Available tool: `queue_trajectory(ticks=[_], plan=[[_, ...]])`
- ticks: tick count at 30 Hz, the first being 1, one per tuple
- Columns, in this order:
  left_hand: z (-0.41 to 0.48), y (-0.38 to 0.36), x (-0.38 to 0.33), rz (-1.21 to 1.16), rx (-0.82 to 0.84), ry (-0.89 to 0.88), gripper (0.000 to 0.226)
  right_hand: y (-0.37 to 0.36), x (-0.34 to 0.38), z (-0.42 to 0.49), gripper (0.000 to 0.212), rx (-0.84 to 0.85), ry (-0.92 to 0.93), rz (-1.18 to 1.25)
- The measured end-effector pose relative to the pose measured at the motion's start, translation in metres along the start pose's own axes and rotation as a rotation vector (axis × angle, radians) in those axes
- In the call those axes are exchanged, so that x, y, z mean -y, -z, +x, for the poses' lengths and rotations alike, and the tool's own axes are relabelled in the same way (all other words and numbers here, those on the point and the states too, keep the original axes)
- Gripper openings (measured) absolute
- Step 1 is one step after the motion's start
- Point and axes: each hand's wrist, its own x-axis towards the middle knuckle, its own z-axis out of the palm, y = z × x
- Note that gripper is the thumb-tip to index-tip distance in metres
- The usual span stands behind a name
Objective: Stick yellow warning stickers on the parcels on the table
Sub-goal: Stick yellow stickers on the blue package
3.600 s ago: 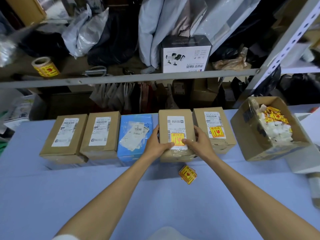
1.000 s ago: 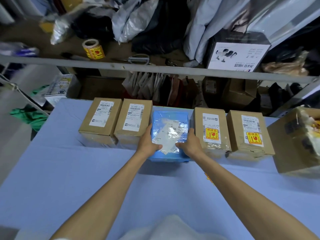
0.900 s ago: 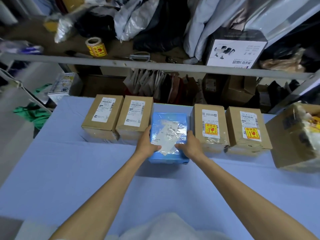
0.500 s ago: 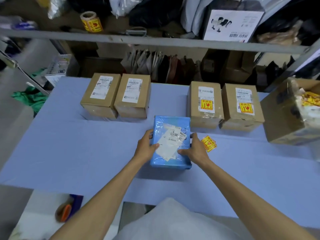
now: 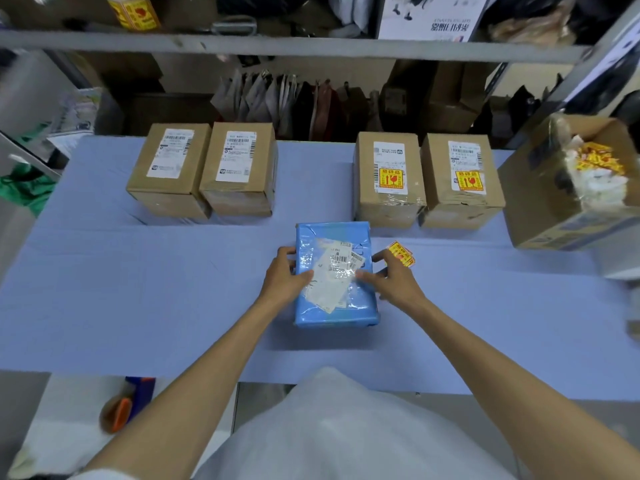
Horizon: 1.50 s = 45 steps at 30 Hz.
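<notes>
Both hands grip 1 blue parcel (image 5: 334, 275) from opposite sides: the left hand (image 5: 284, 278) clasps its left edge with the thumb laid on the top face, and the right hand (image 5: 393, 280) clasps its right edge, thumb likewise on top, fingers spread. This parcel lies flat on the blue table (image 5: 145, 292), nearer the person than the row of boxes, and carries a crinkled white shipping label (image 5: 332, 275) under clear film; no yellow sticker shows on it. Loose yellow warning stickers (image 5: 401, 253) lie on the table just beside the right hand's fingertips. 4 brown parcels stand in a row at the far side, with a gap in the middle. The 2 left parcels (image 5: 169, 168), (image 5: 240, 166) bear white labels only. The 2 right parcels (image 5: 388, 178), (image 5: 460, 178) each bear a white label with a yellow warning sticker at its lower end (image 5: 390, 177), (image 5: 468, 180). An open cardboard box (image 5: 540, 202) at the table's right end holds more yellow stickers and white scraps. A sticker roll (image 5: 133, 10) sits on the shelf (image 5: 277, 46) above
</notes>
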Motion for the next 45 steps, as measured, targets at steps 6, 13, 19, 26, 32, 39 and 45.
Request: queue_trajectory(ticks=[6,13,19,26,32,39,45], plan=[[0.007,-0.009,0.006,-0.019,-0.059,0.022,0.043,0.029,-0.020,0.042,0.024,-0.343,-0.035,-0.189],[0.011,-0.010,0.011,-0.020,-0.091,0.035,0.044,0.028,-0.035,0.081,0.041,-0.343,-0.132,-0.359],[0.009,-0.013,0.013,-0.027,-0.104,0.040,0.043,0.031,-0.038,0.095,0.040,-0.305,-0.180,-0.370],[0.010,-0.009,0.007,0.017,-0.073,0.051,0.045,0.036,-0.033,0.092,0.033,-0.363,-0.122,-0.165],[0.004,-0.014,-0.015,0.261,-0.179,-0.031,0.057,0.044,-0.008,0.064,0.011,-0.292,0.020,0.126],[0.001,-0.025,-0.072,0.136,0.009,-0.320,0.025,0.042,0.045,0.017,0.011,0.020,0.163,0.317],[-0.001,-0.018,-0.084,-0.001,0.063,-0.297,0.003,0.032,0.070,0.002,0.015,0.054,0.201,0.381]])
